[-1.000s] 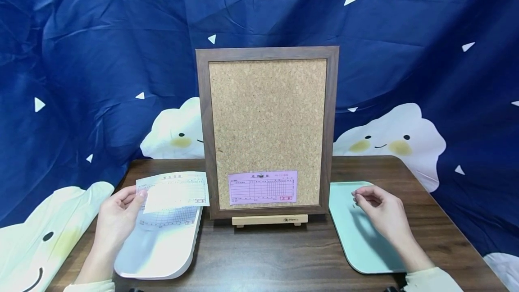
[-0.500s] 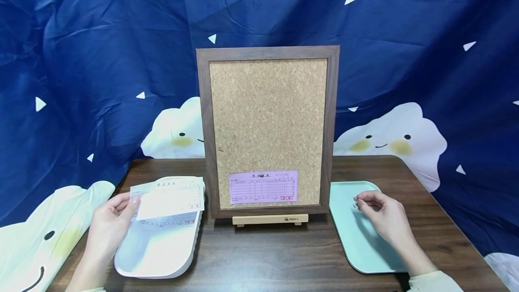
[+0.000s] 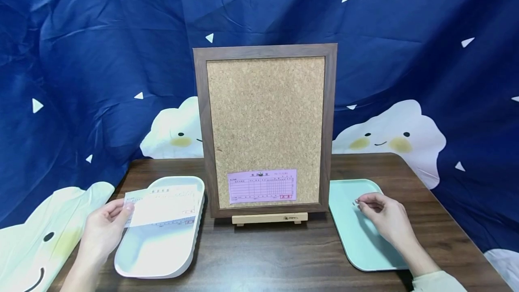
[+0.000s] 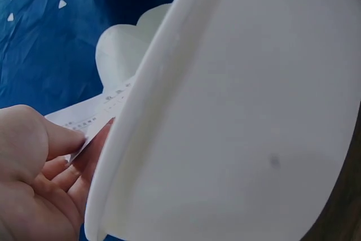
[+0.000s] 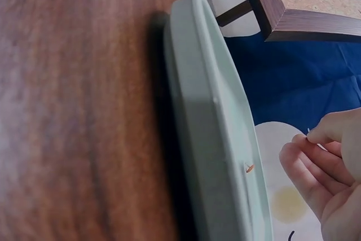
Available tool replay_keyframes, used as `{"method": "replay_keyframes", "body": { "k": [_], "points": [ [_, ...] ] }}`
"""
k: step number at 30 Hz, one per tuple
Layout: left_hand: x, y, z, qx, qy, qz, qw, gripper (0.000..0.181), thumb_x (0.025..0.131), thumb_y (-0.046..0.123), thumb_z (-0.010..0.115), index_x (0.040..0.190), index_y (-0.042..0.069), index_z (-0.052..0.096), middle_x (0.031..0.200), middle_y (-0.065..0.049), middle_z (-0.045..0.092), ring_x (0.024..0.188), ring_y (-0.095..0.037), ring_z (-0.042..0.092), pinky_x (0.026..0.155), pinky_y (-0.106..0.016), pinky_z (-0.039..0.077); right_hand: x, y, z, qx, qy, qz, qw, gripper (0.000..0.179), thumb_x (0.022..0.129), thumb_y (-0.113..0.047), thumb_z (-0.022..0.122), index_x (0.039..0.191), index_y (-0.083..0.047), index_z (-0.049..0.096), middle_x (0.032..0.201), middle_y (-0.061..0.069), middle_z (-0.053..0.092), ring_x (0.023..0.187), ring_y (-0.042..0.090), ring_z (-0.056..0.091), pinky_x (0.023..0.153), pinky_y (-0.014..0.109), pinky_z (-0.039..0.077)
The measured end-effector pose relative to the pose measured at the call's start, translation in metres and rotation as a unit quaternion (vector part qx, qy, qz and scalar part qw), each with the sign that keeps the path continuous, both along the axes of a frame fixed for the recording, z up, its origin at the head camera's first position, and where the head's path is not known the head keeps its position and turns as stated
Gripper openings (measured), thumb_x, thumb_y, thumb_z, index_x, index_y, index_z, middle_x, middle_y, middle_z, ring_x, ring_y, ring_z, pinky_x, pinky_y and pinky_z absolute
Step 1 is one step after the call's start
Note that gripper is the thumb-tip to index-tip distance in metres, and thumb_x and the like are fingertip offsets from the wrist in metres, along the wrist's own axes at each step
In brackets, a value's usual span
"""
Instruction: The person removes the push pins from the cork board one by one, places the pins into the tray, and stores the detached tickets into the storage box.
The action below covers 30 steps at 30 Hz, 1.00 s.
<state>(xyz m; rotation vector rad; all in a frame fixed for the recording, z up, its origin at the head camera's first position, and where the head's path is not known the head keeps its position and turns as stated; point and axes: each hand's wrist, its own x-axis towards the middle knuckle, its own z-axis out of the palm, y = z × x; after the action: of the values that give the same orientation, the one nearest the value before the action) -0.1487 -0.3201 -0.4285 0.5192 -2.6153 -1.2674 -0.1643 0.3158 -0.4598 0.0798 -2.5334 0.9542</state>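
Note:
Between thumb and fingers, my left hand (image 3: 103,226) pinches the left end of a white printed receipt slip (image 3: 160,204), held over the white tray (image 3: 156,262). Under that slip, part of another printed slip (image 3: 172,223) shows in the tray. Above the pale green tray (image 3: 365,256), my right hand (image 3: 385,215) pinches a tiny thumbtack (image 5: 308,132), mostly hidden by the fingertips. A copper-coloured thumbtack (image 5: 250,168) lies in the green tray. On the framed cork board (image 3: 265,116), a purple receipt slip (image 3: 262,187) is fixed low down by a dark tack at its top.
The cork board stands upright between the two trays on a small wooden easel (image 3: 269,219). All of it rests on a dark wooden table (image 3: 259,256). Behind hangs a blue cloth (image 3: 259,8) with white clouds and triangles.
My left hand has moved left and a little down with the white slip, uncovering the far rim of the white tray. My right hand has barely shifted.

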Motion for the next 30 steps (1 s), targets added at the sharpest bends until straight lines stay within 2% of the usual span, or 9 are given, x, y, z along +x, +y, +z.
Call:
{"method": "replay_keyframes", "body": {
  "k": [8, 13, 15, 17, 20, 23, 27, 30],
  "points": [
    [0.001, -0.005, -0.003, -0.029, -0.017, -0.009, 0.9994, 0.043, 0.113, 0.028, 0.057, 0.137, -0.006, 0.067, 0.127, -0.027, 0.075, 0.077, 0.019, 0.055, 0.066, -0.011, 0.051, 0.001, 0.001, -0.004, 0.012, -0.007, 0.002, 0.9999, 0.008, 0.091, -0.001, 0.081, 0.097, -0.007, 0.080, 0.091, 0.010, 0.082, 0.076, -0.015, 0.059, 0.066, 0.007, 0.047],
    [0.001, -0.008, -0.003, -0.047, -0.034, -0.029, 0.9979, 0.046, 0.113, 0.030, 0.057, 0.139, -0.007, 0.066, 0.133, -0.028, 0.073, 0.086, 0.016, 0.055, 0.069, -0.009, 0.048, 0.003, 0.003, -0.007, 0.028, -0.010, 0.000, 0.9996, 0.008, 0.090, -0.001, 0.081, 0.096, -0.007, 0.080, 0.090, 0.009, 0.082, 0.075, -0.014, 0.058, 0.065, 0.009, 0.046],
    [0.000, -0.009, -0.003, -0.053, -0.040, -0.042, 0.9970, 0.048, 0.114, 0.032, 0.056, 0.140, -0.007, 0.065, 0.135, -0.028, 0.072, 0.095, 0.004, 0.066, 0.070, -0.009, 0.049, 0.004, 0.005, -0.008, 0.035, -0.016, -0.005, 0.9992, 0.008, 0.090, -0.002, 0.082, 0.096, -0.008, 0.080, 0.089, 0.008, 0.082, 0.075, -0.013, 0.058, 0.066, 0.010, 0.046],
    [0.000, -0.009, -0.004, -0.055, -0.043, -0.051, 0.9962, 0.049, 0.114, 0.032, 0.056, 0.141, -0.007, 0.064, 0.135, -0.028, 0.071, 0.107, -0.015, 0.073, 0.070, -0.010, 0.049, 0.003, 0.005, -0.008, 0.041, -0.028, -0.008, 0.9987, 0.008, 0.091, -0.003, 0.082, 0.096, -0.008, 0.080, 0.089, 0.007, 0.081, 0.074, -0.012, 0.058, 0.065, 0.013, 0.047],
    [0.000, -0.009, -0.005, -0.061, -0.042, -0.062, 0.9953, 0.049, 0.114, 0.032, 0.056, 0.141, -0.008, 0.064, 0.135, -0.029, 0.071, 0.124, -0.040, 0.071, 0.070, -0.010, 0.049, 0.003, 0.006, -0.009, 0.049, -0.046, -0.013, 0.9976, 0.006, 0.091, -0.006, 0.082, 0.096, -0.008, 0.080, 0.089, 0.005, 0.081, 0.075, -0.010, 0.059, 0.066, 0.018, 0.049],
    [0.001, -0.009, -0.004, -0.070, -0.037, -0.071, 0.9943, 0.048, 0.114, 0.031, 0.056, 0.140, -0.008, 0.065, 0.135, -0.030, 0.071, 0.129, -0.045, 0.068, 0.071, -0.011, 0.050, 0.002, 0.007, -0.010, 0.056, -0.055, -0.012, 0.9968, 0.006, 0.092, -0.009, 0.083, 0.096, -0.007, 0.080, 0.091, 0.006, 0.081, 0.075, -0.009, 0.059, 0.066, 0.021, 0.050],
    [0.002, -0.008, -0.002, -0.088, -0.026, -0.087, 0.9919, 0.047, 0.114, 0.029, 0.055, 0.140, -0.009, 0.065, 0.136, -0.032, 0.069, 0.129, -0.048, 0.067, 0.085, -0.033, 0.063, 0.002, 0.008, -0.012, 0.067, -0.054, -0.012, 0.9962, 0.006, 0.091, -0.009, 0.083, 0.095, -0.007, 0.079, 0.092, 0.005, 0.082, 0.076, -0.008, 0.059, 0.067, 0.023, 0.051],
    [0.003, -0.007, -0.002, -0.101, -0.023, -0.097, 0.9898, 0.046, 0.114, 0.027, 0.055, 0.140, -0.010, 0.064, 0.137, -0.033, 0.068, 0.127, -0.050, 0.067, 0.094, -0.053, 0.061, 0.003, 0.008, -0.012, 0.072, -0.058, -0.013, 0.9956, 0.006, 0.091, -0.009, 0.083, 0.095, -0.007, 0.079, 0.092, 0.005, 0.081, 0.076, -0.007, 0.059, 0.067, 0.024, 0.051]
  ]
}}
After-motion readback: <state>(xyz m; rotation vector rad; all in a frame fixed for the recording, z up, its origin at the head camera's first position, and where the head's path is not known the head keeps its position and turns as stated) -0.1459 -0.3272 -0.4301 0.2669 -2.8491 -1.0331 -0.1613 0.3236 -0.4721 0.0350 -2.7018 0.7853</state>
